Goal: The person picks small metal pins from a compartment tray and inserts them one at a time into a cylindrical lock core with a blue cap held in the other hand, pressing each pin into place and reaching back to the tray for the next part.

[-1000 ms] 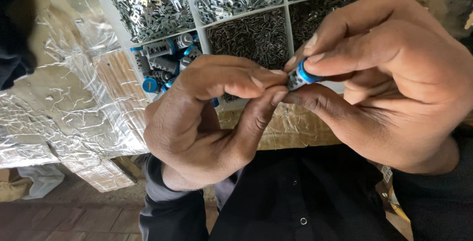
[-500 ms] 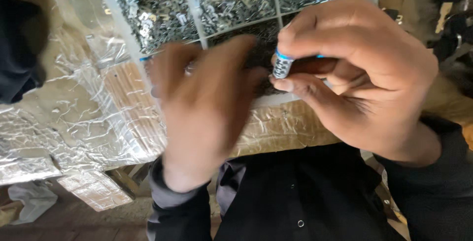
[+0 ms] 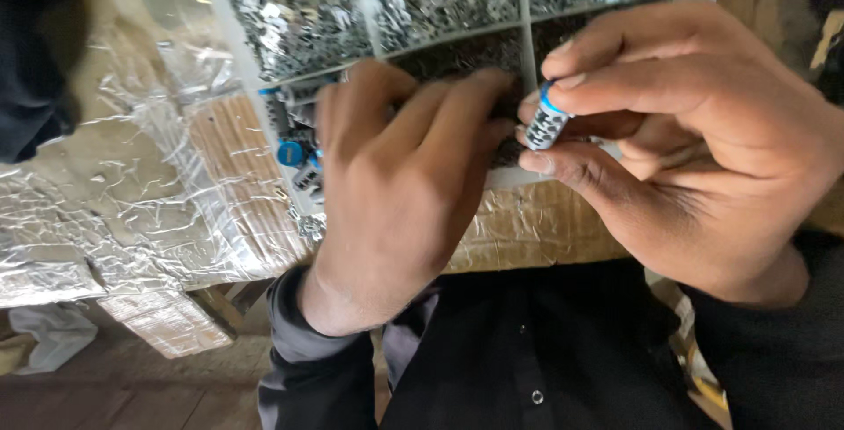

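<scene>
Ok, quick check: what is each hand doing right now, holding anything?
Left hand: fingers spread, reaching into the divided tray; what they touch is hidden.
Right hand: closed on a small blue-capped cylinder, pinched between thumb and forefinger.

A work surface wrapped in crinkled clear plastic is filling the left side, with daylight glinting off its folds. Brown cardboard under the same wrap is showing along the near edge. Below, a worn wooden floor is lying in dimmer light, with a pale cloth resting on it.
</scene>
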